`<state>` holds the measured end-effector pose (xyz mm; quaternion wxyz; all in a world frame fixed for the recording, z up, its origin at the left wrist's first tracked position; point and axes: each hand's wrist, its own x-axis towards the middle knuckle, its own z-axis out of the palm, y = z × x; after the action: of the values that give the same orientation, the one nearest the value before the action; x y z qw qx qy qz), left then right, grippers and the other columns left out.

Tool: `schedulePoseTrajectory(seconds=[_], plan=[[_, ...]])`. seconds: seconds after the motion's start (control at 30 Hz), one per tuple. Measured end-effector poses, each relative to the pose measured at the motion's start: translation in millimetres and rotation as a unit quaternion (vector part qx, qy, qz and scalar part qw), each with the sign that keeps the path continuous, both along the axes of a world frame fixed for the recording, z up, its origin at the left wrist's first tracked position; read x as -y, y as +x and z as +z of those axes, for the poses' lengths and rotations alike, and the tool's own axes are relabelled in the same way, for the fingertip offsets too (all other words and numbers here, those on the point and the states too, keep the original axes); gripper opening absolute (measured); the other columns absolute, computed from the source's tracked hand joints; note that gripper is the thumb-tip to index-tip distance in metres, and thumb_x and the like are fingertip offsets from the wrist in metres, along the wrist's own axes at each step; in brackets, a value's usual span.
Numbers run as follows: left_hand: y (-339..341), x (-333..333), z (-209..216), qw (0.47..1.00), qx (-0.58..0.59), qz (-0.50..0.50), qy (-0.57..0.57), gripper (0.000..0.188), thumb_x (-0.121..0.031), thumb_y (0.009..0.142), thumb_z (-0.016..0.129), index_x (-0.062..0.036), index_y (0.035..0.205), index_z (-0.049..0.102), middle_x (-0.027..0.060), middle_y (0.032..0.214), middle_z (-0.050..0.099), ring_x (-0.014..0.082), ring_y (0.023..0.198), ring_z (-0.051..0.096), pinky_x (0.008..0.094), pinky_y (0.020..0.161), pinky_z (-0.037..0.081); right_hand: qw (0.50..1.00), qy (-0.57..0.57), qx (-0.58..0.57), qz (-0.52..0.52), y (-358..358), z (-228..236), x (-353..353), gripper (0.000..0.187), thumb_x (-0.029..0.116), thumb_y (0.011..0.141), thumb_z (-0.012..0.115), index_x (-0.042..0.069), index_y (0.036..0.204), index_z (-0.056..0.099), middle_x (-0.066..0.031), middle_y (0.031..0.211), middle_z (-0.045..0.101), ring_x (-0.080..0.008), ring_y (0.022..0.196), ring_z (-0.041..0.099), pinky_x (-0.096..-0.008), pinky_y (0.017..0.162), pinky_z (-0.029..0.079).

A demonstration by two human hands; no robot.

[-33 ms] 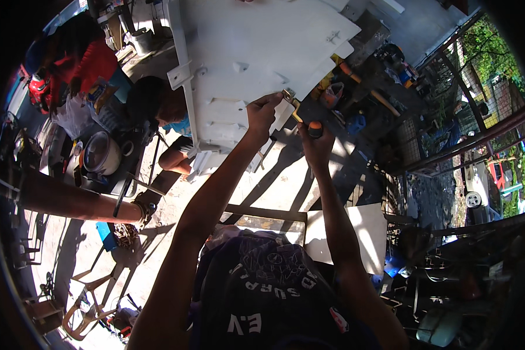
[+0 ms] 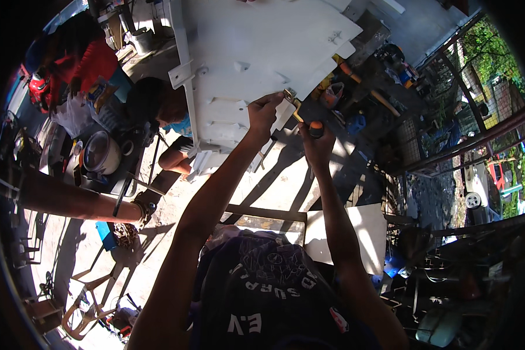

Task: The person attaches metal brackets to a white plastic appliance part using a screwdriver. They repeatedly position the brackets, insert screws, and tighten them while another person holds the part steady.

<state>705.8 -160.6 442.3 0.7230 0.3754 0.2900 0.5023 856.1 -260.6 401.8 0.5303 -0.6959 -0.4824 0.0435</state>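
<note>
A small brass-coloured bent metal piece spans the gap between my two hands, beside the edge of a large white panel. My left hand pinches its upper end, where a squarish metal part shows. My right hand is closed around a tool with a rounded orange-and-black handle end. A thin shaft seems to come out below that fist, so it may be a screwdriver. The right fingertips are close to the lower end of the brass piece; whether they grip it is hard to see.
Small white brackets stick up from the panel. Another person crouches at its left side, and someone's forearm reaches in from the left. A round pot stands on a dark table there. Tools and containers crowd the right, near a metal railing.
</note>
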Motion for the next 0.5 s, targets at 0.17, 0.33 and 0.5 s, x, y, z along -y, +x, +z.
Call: schedulePoseTrajectory(seconds=[0.17,0.33,0.5], plan=[[18.2,-14.5,2.0,0.999,0.031,0.019,-0.005,0.025,-0.021,0.088,0.076,0.0014,0.1,0.076,-0.0038,0.068,0.059,0.0019,0.051,0.043,0.0207,0.046,0.03,0.999,0.037,0.021,-0.028,18.7,-5.1,-19.2,0.022,0.02,0.086,0.081,0.002,0.088,0.069,-0.0014,0.074,0.069,-0.0096,0.068,0.064,-0.0269,0.064,0.05],[27.8,-19.3,-3.2,0.999,0.037,0.006,-0.025,0.025,-0.02,0.087,0.077,0.0022,0.099,0.076,-0.0007,0.073,0.064,0.0019,0.054,0.045,0.0207,0.047,0.032,0.999,0.023,-0.008,-0.036,31.3,-11.9,-24.4,0.04,0.04,0.076,0.083,0.007,0.095,0.072,-0.0099,0.083,0.072,-0.0292,0.081,0.07,-0.0399,0.078,0.053],[37.2,-21.7,-1.0,1.0,0.023,0.002,-0.02,0.026,-0.021,0.086,0.078,0.0018,0.1,0.077,-0.002,0.068,0.062,0.0038,0.051,0.045,0.0226,0.045,0.032,0.999,0.004,-0.035,-0.036,48.8,-15.7,-30.4,0.041,0.035,0.072,0.087,0.006,0.097,0.071,-0.0114,0.087,0.072,-0.0298,0.085,0.07,-0.0402,0.079,0.053]])
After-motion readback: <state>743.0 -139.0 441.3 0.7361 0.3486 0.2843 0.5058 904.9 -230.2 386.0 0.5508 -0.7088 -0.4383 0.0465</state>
